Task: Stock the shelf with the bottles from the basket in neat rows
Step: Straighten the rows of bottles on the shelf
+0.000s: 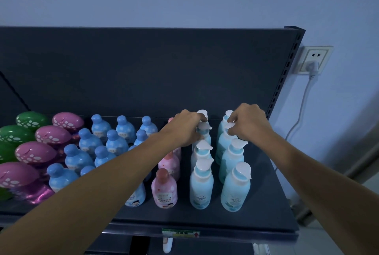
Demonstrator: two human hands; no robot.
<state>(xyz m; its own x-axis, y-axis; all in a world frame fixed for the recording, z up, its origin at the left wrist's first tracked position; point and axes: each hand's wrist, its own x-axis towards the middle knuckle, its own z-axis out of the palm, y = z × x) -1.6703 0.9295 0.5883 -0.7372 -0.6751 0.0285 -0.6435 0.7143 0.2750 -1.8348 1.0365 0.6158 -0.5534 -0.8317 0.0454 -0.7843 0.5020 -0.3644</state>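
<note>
**Shelf** [266, 197] — dark top tier, largely filled. Bare board showed only along the front lip and the right edge. The basket was out of view, so you could not count what remained to stock.

**Stock, by bulk**
- Magenta bottles [34, 152] and green bottles [30, 119]: far left, in files running front to back.
- Blue-capped bottles [114, 142]: upright in several files, the nearer ones hidden behind your left forearm [102, 183].
- Pump bottles [201, 185]: two upright files at the right, standing apart from each other.
- Pink bottles [164, 189]: a single file between the blue ones and the pumps.

**Judgement** — placing looked close to done. The work in hand seemed to be squaring up the two pump files.

**Left hand** [184, 127] — reached deep over the stock. Your fingers were curled round the neck of the left-file bottle [204, 131], second from the back.

**Right hand** [250, 123] — level with the left. Your fingertips [230, 120] pinched the pump head of the right-file bottle [225, 142], also second from the back.

In the dim light you could not tell whether either bottle was being set down or only turned into line.
</note>
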